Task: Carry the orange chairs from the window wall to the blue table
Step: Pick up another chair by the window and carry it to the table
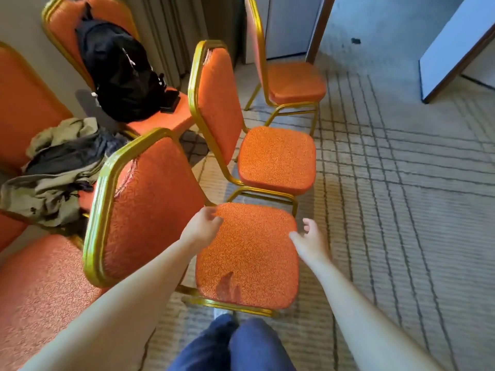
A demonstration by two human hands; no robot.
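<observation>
An orange chair with a gold metal frame (249,253) stands right in front of me, its seat facing right and its backrest to the left. My left hand (203,226) hovers over the seat's far left corner, fingers curled and apart, holding nothing. My right hand (310,239) is open at the seat's right edge, just touching or just off it. A second orange chair (276,159) stands right behind the first, and a third orange chair (292,81) farther back. A corner of the blue table (452,52) shows at the top right.
Along the left wall more orange chairs stand: one holds a black backpack (120,70), another a rumpled beige jacket (53,170). Curtains (171,30) hang behind them. Patterned carpet (401,196) stretches to the right toward the table. My legs in blue trousers (235,346) are below.
</observation>
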